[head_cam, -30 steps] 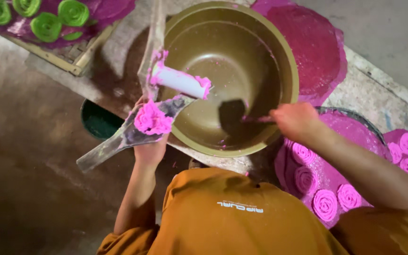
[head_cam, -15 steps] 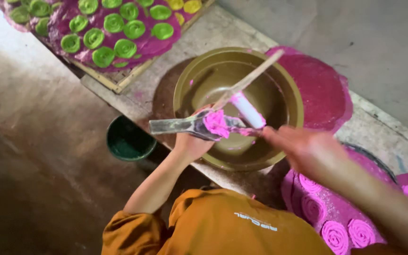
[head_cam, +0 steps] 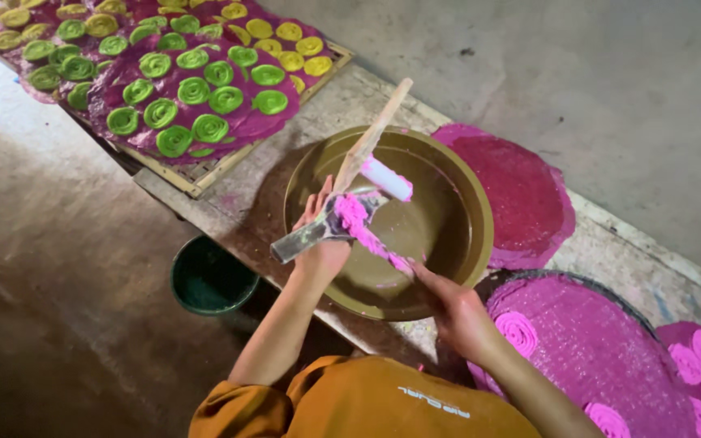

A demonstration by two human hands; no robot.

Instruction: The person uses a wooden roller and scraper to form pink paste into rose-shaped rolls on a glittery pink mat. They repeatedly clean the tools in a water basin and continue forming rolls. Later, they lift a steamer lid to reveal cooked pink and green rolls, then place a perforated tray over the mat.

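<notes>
The bowl (head_cam: 448,235) looks like smooth metal with a dull olive sheen. The scraper (head_cam: 318,231) is grey, worn metal, and its stick (head_cam: 371,134) is bare pale wood. The pink paste (head_cam: 367,231) is wet and glossy. At 9 o'clock from the bowl, the bench (head_cam: 261,199) is rough, stained stone.

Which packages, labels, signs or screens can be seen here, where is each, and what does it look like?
No packages, signs or screens are in view.
Printed mark: the only label-like thing, a short pale line of print across the back of the person's orange shirt, at the bottom edge of the picture.
</notes>
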